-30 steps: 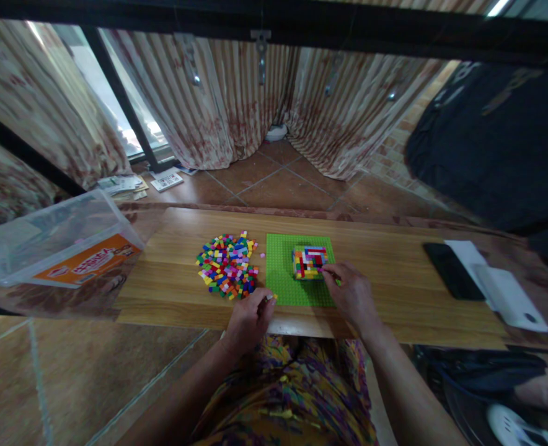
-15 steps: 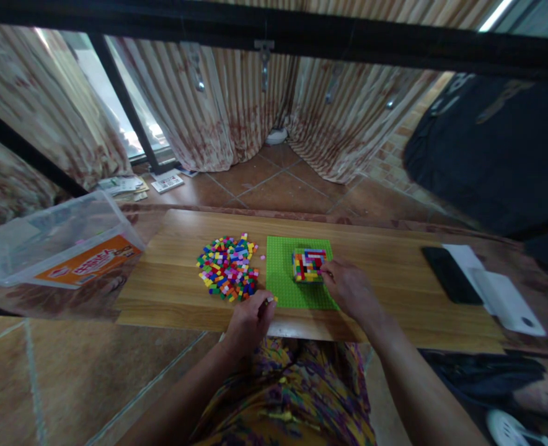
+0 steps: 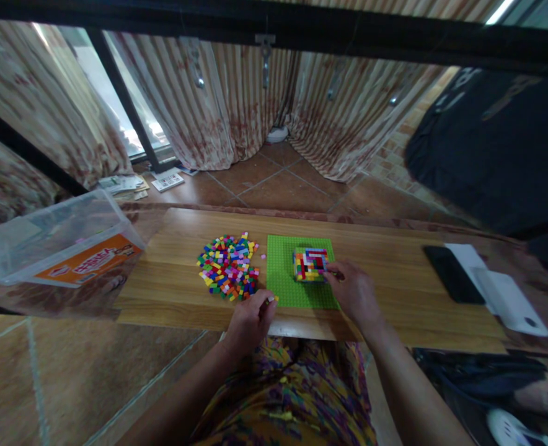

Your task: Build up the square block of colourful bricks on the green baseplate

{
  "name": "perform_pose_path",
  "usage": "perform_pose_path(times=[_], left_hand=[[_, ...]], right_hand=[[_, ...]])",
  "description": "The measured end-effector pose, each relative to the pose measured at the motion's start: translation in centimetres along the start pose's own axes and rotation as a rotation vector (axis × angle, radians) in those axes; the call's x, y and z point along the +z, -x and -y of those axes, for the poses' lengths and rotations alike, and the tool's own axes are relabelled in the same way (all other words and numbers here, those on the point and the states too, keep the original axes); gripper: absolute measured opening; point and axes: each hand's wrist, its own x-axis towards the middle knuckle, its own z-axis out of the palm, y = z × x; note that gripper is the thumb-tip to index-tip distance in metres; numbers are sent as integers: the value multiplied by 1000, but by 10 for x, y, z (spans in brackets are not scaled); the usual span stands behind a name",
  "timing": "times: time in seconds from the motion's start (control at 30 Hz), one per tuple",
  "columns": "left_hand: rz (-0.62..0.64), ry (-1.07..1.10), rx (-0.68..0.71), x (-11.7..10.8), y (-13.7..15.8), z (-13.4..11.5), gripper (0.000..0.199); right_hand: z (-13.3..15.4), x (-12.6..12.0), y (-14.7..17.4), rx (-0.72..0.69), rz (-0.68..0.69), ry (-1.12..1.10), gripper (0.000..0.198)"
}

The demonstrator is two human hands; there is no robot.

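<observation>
Clamping a small white brick (image 3: 271,299) between thumb and forefinger of the left hand (image 3: 248,322), right by the near left corner of the green baseplate (image 3: 281,272)! Spotting a yellow brick (image 3: 276,299) just right of that pinch; cannot tell whether gripped or lying loose. Over to the right hand (image 3: 355,294), poised above the baseplate's right side, bringing thumb and fingers close together at the right edge of the block build (image 3: 309,265). Seemingly touching it, too; cannot tell about any brick between those fingertips. Just left of that right grip, then, finding the block build on the baseplate, boxy and showing red, orange, yellow and white. Ahead and left of the left pinch, meeting the brick pile (image 3: 230,266), a proper jumble across the wooden tabletop (image 3: 385,266). Straight ahead of the same pinch, catching a lone pink brick (image 3: 263,256) between jumble and baseplate. Well right of the right grip, passing a dark flat slab (image 3: 453,272). Far left of the left pinch, ending on a clear plastic box (image 3: 69,217) with an orange label (image 3: 88,260).
</observation>
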Motion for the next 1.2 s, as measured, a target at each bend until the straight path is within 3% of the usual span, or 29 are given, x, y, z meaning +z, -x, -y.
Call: perform_pose_path(times=[0.37,1.2], left_hand=[[-3,-13,8,0,-1,0,11],[-5,-47,17,-1,-1,-1,9]], right_hand=[[0,3,-1,233,-31,-177,28],[-2,6,-1,314,-17,-254,27]])
